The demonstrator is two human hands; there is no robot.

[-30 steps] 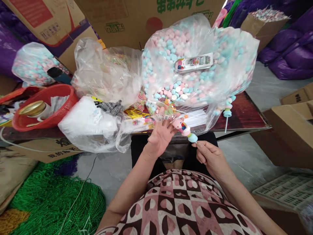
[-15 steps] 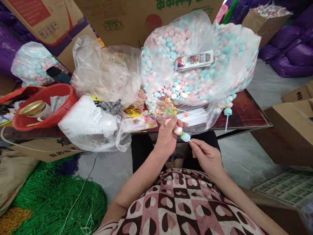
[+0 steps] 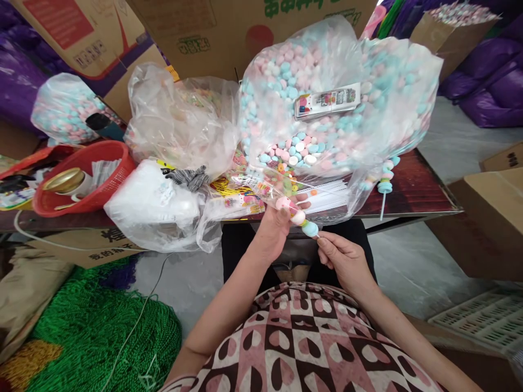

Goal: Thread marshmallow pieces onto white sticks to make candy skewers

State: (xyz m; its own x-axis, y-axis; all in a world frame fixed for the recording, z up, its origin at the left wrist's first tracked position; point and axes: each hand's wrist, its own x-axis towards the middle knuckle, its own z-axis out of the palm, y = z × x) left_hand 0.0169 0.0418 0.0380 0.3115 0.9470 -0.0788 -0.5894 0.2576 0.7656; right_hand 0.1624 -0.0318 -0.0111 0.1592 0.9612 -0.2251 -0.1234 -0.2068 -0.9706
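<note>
Landmark: large clear bag (image 3: 404, 76) of pink, blue and white candies, standing on a dark table (image 3: 417, 188).

Directly below the bag's front edge, the left hand (image 3: 273, 231) closes around the upper pieces of a candy skewer (image 3: 309, 228). The right hand (image 3: 345, 258), just right of it, pinches the stick's lower end.

A bundle of white sticks (image 3: 327, 191) lies under the bag's mouth. A second skewer (image 3: 384, 182) hangs at the bag's lower right.

Left of the bag: a crumpled clear bag (image 3: 175, 120), a white bag (image 3: 151, 204) and, farthest, a red basket (image 3: 96, 198).
</note>
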